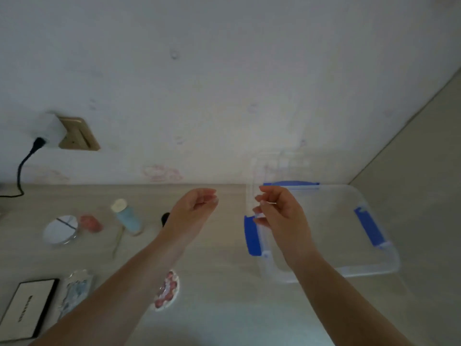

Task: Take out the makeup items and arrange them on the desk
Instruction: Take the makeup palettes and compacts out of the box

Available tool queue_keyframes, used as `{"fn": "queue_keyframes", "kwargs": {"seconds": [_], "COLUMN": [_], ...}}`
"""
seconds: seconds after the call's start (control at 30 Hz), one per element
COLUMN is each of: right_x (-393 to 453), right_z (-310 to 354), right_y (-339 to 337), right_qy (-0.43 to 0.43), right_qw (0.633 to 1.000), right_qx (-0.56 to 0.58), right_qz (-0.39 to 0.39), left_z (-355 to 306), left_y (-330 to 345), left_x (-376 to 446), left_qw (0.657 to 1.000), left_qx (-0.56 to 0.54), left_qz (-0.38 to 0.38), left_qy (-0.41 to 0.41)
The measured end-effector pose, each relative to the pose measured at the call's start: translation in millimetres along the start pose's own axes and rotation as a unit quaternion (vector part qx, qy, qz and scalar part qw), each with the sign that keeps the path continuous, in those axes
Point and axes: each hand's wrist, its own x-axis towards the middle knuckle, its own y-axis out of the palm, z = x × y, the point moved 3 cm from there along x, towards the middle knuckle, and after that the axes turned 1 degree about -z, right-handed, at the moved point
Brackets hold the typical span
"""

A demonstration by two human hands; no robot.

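My right hand (pixel 279 216) hovers over the left end of a clear storage box (pixel 374 268) with blue latches. Its fingers pinch a see-through, blurred item (pixel 277 168) that rises in front of the wall. My left hand (pixel 194 211) is raised mid-desk, palm up, fingers loosely curled, holding nothing. Makeup items lie on the desk to the left: a round mirror (pixel 61 229), a pink item (pixel 91 223), a light blue bottle (pixel 127 217) with a cream cap, a thin stick (pixel 118 242), a round pink compact (pixel 167 289) and a black-edged flat case (pixel 27 308).
A small black object (pixel 165 218) shows just behind my left wrist. A clear patterned case (pixel 76 290) lies beside the flat case. On the wall at the left, a white plug (pixel 51 131) sits in a socket with a black cable hanging down. A side wall bounds the desk on the right.
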Motion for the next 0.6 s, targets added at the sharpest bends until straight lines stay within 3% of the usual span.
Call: {"fn": "queue_keyframes", "kwargs": {"seconds": [0.27, 0.43, 0.6], "right_x": [92.4, 139.4, 170.7], "right_z": [7.4, -13.0, -41.4], "right_y": [-152.5, -211.8, -226.7], "right_qy": [-0.058, 0.014, 0.113], "right_qw": [0.984, 0.960, 0.960], "right_qx": [-0.147, -0.273, -0.254], "right_qz": [-0.076, -0.062, -0.031], "left_z": [-12.5, -9.2, -2.6], "left_y": [69.0, 100.0, 117.5], "left_x": [62.8, 87.5, 103.0], "left_qw": [0.995, 0.991, 0.986], "left_qx": [-0.023, 0.016, 0.013], "left_qz": [0.021, 0.014, 0.003], "left_qy": [-0.096, -0.133, -0.167]}}
